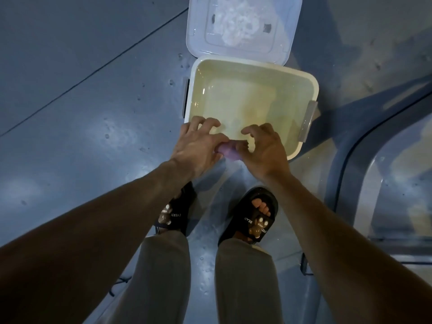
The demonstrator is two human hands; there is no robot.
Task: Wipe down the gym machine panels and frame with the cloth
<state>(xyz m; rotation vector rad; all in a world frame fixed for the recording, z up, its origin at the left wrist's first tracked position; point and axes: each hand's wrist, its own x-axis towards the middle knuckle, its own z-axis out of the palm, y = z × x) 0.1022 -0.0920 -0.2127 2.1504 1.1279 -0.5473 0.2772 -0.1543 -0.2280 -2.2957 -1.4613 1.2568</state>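
Note:
A small purple cloth (228,150), bunched into a wad, is held between both hands over the near rim of a white plastic tub (312,90) filled with cloudy water. My left hand (198,146) grips the cloth's left end with curled fingers. My right hand (264,146) pinches its right end, fingers bent above the water. Most of the cloth is hidden under the hands.
The tub's translucent lid (243,26) lies flat on the wet grey floor just beyond the tub. My feet in black slippers (254,216) stand close behind the tub. A curved grey machine base or frame edge (346,160) runs along the right side.

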